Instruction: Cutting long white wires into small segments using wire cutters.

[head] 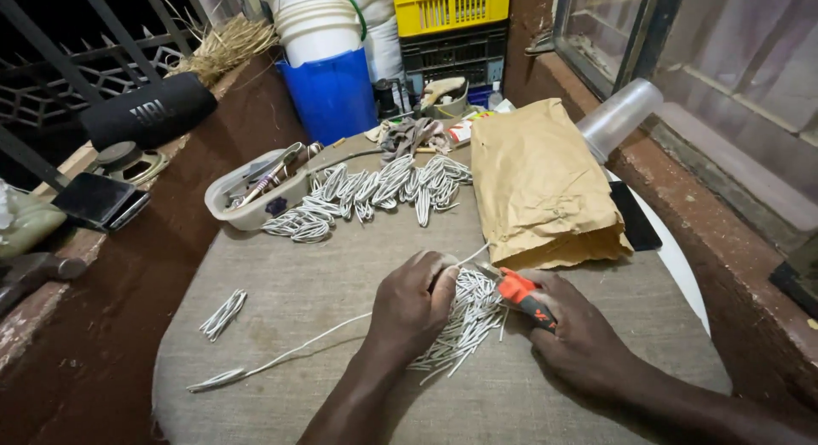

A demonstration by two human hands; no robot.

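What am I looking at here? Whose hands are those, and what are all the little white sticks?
The picture comes from a camera worn on a person's head, looking down at their own two hands. The left hand presses on a pile of short white wire pieces. The right hand holds an orange-handled cutting tool beside that pile. They work on a round table covered with grey cloth. On it also lie bent white wire bundles, a long white wire, a clear tray of tools and a brown paper bag.
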